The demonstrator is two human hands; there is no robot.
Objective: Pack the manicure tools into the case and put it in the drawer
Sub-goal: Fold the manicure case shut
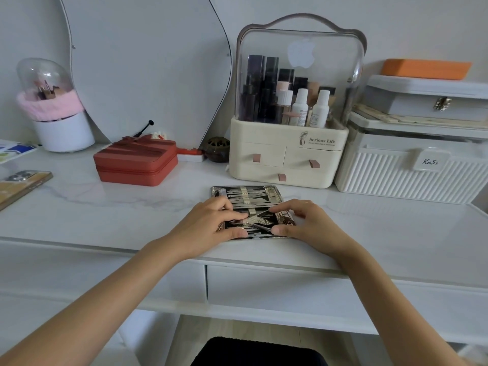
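Observation:
The manicure case (248, 192) lies open and flat on the white marble desk (132, 212), its black lining holding several metal tools under pale straps. My left hand (208, 225) rests on the case's near left part, fingers on a metal nipper tool (257, 220). My right hand (306, 221) lies on the near right part, thumb and fingers touching the same tool's other end. The tool sits slantwise across the near half of the case. A shut white drawer (277, 289) is right below the desk edge under my hands.
A red zip case (134, 162) stands at the back left, a cream cosmetics organiser (287, 154) with small drawers just behind the manicure case, and white storage boxes (406, 170) at the right. A phone (23, 182) lies at the left edge. A black stool (258, 352) is below.

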